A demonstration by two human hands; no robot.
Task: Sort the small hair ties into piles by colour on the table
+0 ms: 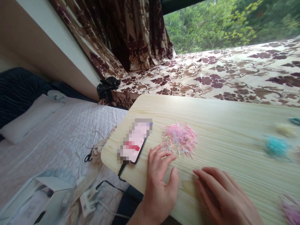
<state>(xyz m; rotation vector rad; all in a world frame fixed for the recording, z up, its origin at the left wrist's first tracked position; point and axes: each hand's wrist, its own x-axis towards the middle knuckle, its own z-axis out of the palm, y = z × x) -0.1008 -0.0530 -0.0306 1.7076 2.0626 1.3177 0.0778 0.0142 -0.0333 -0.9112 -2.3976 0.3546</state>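
Note:
A loose pile of thin, shiny pink strips [179,137], mixed with some pale yellow and lilac ones, lies on the light wooden table [225,125]. My left hand [161,181] rests at its near-left edge, with fingers bent and spread and the thumb apart. Nothing shows in that hand. My right hand [225,193] hovers low over the tabletop, right of the left hand and nearer to me. Its thumb and index tips lie close together with a gap behind them, and no object is visible between them. The other fingers of that hand are partly hidden.
A phone [134,142] with a blurred screen and a cable lies left of the pile. Toward the right are a turquoise bundle [276,146], a cream bundle [284,129] and a purple bundle [292,211]. A bed [58,125] with cables and a power strip [87,200] stands left.

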